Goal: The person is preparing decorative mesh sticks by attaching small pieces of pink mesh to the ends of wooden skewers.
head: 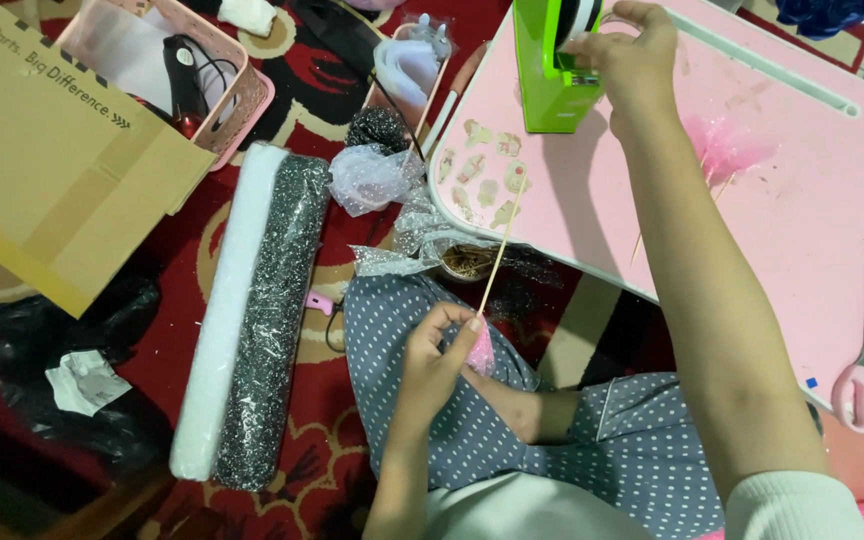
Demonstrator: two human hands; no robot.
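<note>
Meanwhile the left hand (432,350) pinches a thin wooden skewer (500,240) with pink tuft, tilted clear of the lap, near the low pink table (752,200); the right hand (627,50) closes on the far green tape dispenser (550,70).

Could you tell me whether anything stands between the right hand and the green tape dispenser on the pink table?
Nothing visible does. The right hand already rests on the top of the green tape dispenser, fingers at its roll. The left hand is apart, holding a thin wooden stick with a pink tuft over the lap.
</note>
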